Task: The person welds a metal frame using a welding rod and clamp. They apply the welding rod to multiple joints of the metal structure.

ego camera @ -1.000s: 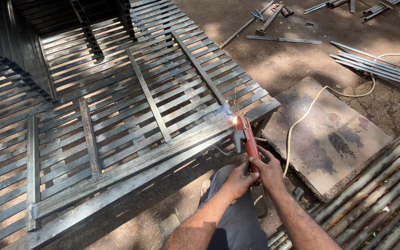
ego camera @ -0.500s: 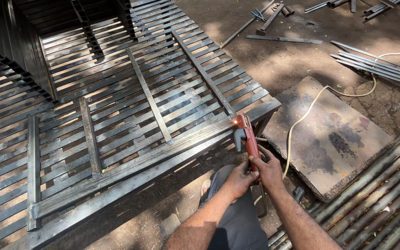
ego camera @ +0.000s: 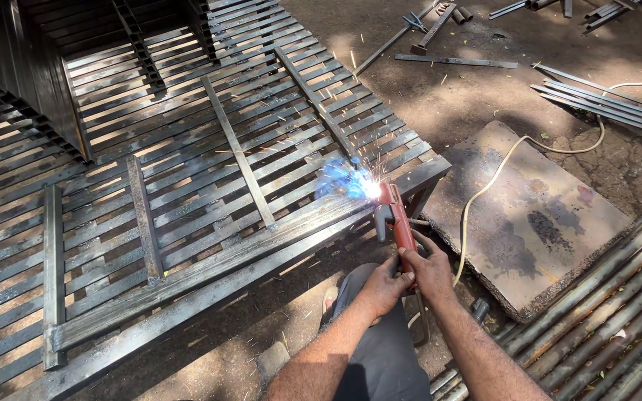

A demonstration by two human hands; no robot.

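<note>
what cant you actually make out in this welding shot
- Head view: the tip of the red electrode holder and the weld spot on the steel grille are washed out by the arc glare.
- The left hand and right hand overlap on the handle, hiding their fingers' grip.
- The cream cable runs out of frame at the right edge.

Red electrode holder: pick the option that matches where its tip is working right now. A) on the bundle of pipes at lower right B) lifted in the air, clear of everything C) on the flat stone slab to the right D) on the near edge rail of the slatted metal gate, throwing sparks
D: the red electrode holder, gripped by the left hand and right hand, meets the edge rail of the slatted metal gate where the bright arc and sparks show.
</note>
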